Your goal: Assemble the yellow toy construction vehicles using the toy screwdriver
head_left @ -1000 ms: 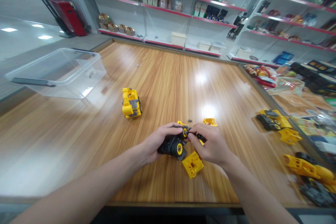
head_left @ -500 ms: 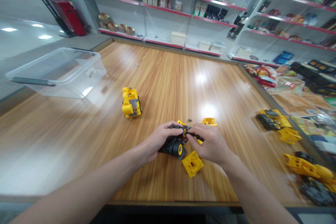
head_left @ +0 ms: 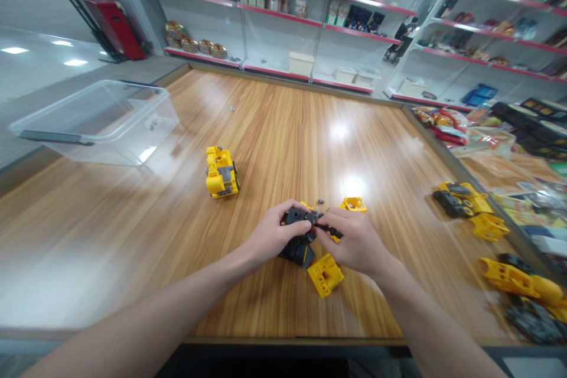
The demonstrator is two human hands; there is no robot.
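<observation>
My left hand [head_left: 270,236] is wrapped round a black toy-truck chassis [head_left: 300,247] with yellow-hubbed wheels, held just above the wooden table [head_left: 133,230]. My right hand [head_left: 357,242] pinches a thin black tool [head_left: 330,228] whose tip meets the chassis. A loose yellow plastic part [head_left: 325,274] lies right below the hands. Another small yellow part [head_left: 353,205] sits just beyond my right hand, with tiny dark bits [head_left: 319,201] next to it.
A yellow toy cab [head_left: 221,172] stands to the left of centre. A clear plastic bin [head_left: 100,122] sits at the far left. More yellow and black toy trucks [head_left: 465,201] and parts [head_left: 522,289] lie along the right edge. Store shelves [head_left: 283,12] line the back.
The chassis has been turned in my left hand, so its yellow wheel hubs no longer face me. Both hands have shifted slightly up and away from me.
</observation>
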